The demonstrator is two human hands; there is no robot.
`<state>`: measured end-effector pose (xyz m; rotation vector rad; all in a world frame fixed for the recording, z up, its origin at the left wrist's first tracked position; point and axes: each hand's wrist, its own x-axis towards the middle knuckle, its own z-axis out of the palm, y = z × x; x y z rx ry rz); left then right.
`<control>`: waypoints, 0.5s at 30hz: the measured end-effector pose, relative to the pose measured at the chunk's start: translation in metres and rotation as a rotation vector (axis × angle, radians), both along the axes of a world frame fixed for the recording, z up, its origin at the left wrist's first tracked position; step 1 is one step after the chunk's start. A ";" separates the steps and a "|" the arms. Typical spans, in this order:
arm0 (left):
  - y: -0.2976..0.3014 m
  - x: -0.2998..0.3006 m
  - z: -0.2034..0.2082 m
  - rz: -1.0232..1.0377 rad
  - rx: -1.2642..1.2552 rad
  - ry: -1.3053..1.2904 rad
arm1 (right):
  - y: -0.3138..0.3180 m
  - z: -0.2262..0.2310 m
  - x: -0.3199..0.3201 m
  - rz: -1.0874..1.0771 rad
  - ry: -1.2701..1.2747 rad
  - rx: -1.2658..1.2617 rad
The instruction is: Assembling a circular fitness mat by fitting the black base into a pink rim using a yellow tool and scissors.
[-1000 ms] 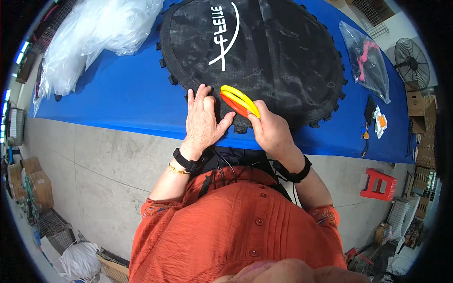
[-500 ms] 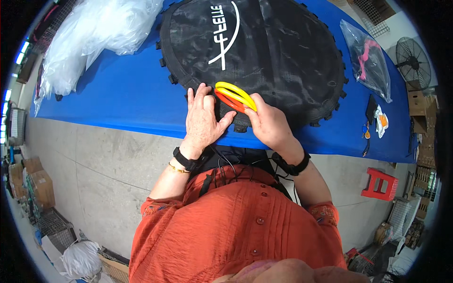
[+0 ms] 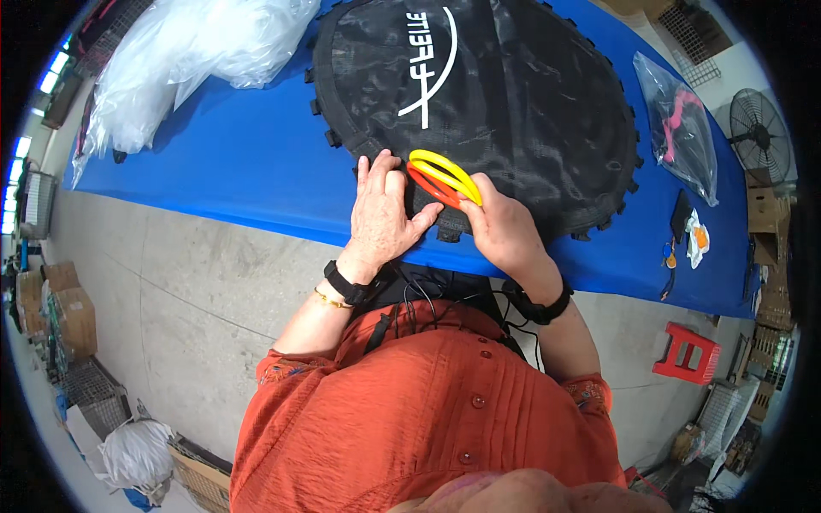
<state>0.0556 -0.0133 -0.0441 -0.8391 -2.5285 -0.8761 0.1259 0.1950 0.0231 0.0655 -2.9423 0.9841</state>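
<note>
A round black mesh trampoline mat (image 3: 513,111) with a white printed mark lies on the blue-covered table (image 3: 256,162), small tabs spaced around its rim. Against its near left edge rests my left hand (image 3: 381,209), palm down, fingers stretched over the rim and thumb spread to the right. My right hand (image 3: 506,224) is closed around one end of a yellow and red looped tool (image 3: 445,175). Its two narrow loops point up and left, close to my left fingers. The gripped end is hidden in my right hand, so I cannot make out the tool's exact kind.
Crumpled clear plastic bags (image 3: 197,51) lie at the table's far left. To the right are a clear bag with a pink strap (image 3: 682,120), a black phone-like object (image 3: 681,215) and keys (image 3: 670,255). A fan (image 3: 759,132) and red stool (image 3: 687,353) stand beyond.
The whole view has shifted slightly, so the mat, table and hands appear a little farther right. My hands keep nearly the same pose, with the looped tool still in the right one.
</note>
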 end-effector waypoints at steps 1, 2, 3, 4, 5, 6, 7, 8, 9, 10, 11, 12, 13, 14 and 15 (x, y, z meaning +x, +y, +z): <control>0.000 0.000 0.000 -0.004 0.009 -0.002 | -0.001 0.000 0.000 0.005 0.001 -0.002; 0.002 0.000 0.000 -0.013 0.020 -0.006 | 0.001 0.001 0.001 -0.001 -0.001 -0.002; 0.002 0.001 0.001 -0.009 0.010 -0.002 | 0.002 0.002 0.003 -0.008 -0.003 -0.002; 0.001 0.001 0.001 -0.010 0.012 -0.003 | 0.001 -0.002 0.002 -0.009 -0.005 0.000; -0.001 0.001 0.000 -0.005 0.006 0.000 | -0.002 -0.008 -0.001 -0.006 0.044 -0.015; -0.002 0.000 0.000 0.000 0.001 0.003 | -0.004 -0.011 -0.003 -0.004 0.093 -0.030; -0.001 0.000 0.000 -0.003 -0.003 -0.001 | -0.002 -0.009 -0.002 -0.006 0.093 -0.028; -0.002 0.000 0.000 0.002 -0.006 0.000 | -0.003 -0.008 -0.002 -0.010 0.053 -0.035; -0.001 0.001 0.001 -0.004 0.002 -0.003 | -0.003 -0.006 -0.003 -0.014 0.014 -0.041; 0.000 0.001 0.002 -0.010 0.009 -0.006 | -0.003 -0.004 -0.001 -0.010 0.014 -0.043; 0.002 0.000 0.001 -0.018 0.025 -0.016 | -0.001 -0.002 0.002 -0.005 0.027 -0.038; 0.001 0.000 0.001 -0.017 0.026 -0.017 | 0.000 -0.001 0.004 -0.001 0.039 -0.033; 0.000 0.000 0.001 -0.011 0.015 -0.018 | -0.002 -0.001 0.002 0.000 0.038 -0.031; 0.000 0.000 0.001 -0.009 0.006 -0.018 | -0.004 -0.002 0.000 -0.005 0.049 -0.022; -0.002 0.000 -0.001 -0.005 -0.026 -0.024 | -0.005 -0.004 -0.001 -0.011 0.059 -0.013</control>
